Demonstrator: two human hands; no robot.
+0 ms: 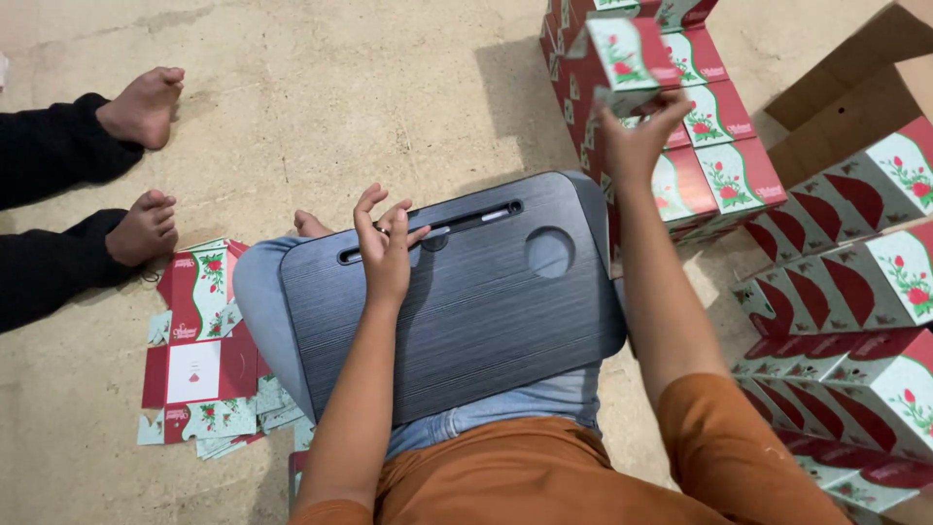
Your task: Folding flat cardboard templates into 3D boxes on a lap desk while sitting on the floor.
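Fingers: right hand (637, 136) grips a folded red-and-white box (622, 53), fingertips under its lower edge; left hand (387, 248) holds nothing, fingers loosely spread above the lap tray (457, 311).
Box position: raised at the top of the box stack (705, 146), well apart from the left hand.
Done: many assembled boxes stand stacked ahead and to the right.
Left: a pile of flat box blanks (199, 340) lies on the floor (321, 97) by the left knee, apparently unfolded yet.
Nearby: another person's bare feet (144, 165).

Orange short sleeves, bare forearms, light blue jeans; left hand (386, 251) and right hand (637, 136) bare, without rings or gloves.
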